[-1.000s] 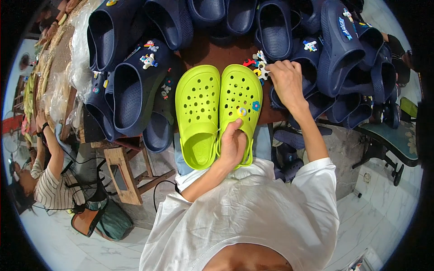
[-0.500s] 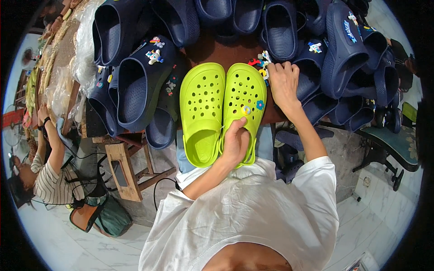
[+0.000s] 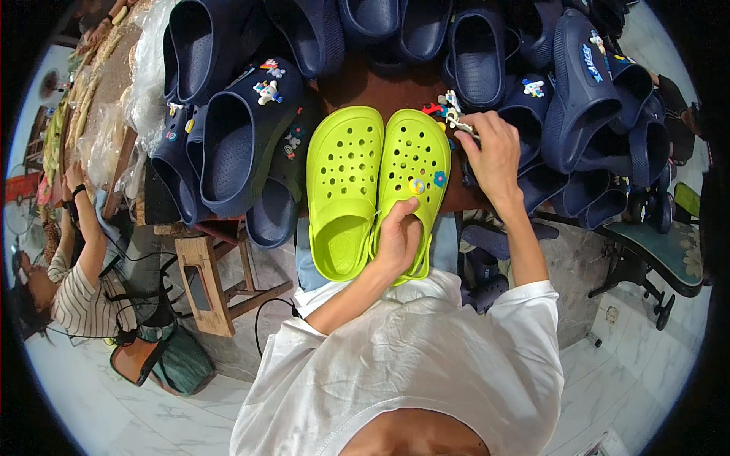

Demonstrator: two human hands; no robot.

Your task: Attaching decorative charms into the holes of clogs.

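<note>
Two lime-green clogs with holes lie side by side in front of me, a left clog (image 3: 346, 144) and a right clog (image 3: 420, 144). My left hand (image 3: 397, 245) is closed on the heel end of the right clog, its thumb on the upper. Near that thumb sit a round yellow, white and blue charm (image 3: 417, 185) and a blue flower charm (image 3: 439, 178). Just right of the clog's toe, my right hand (image 3: 494, 156) pinches a small whitish shoe charm (image 3: 465, 128). Beside those fingertips lies a small pile of colourful charms (image 3: 443, 105), partly red and white.
Navy clogs with charms (image 3: 242, 144) crowd the brown table (image 3: 346, 87) on the left, and more navy clogs (image 3: 582, 91) on the right. A wooden stool (image 3: 204, 285) stands below left, a chair (image 3: 661, 247) at right. Another person (image 3: 91, 251) works at far left.
My right hand has drawn back slightly from the charm pile, and a whitish charm now shows between its fingertips. My left hand keeps its grip on the green clog.
</note>
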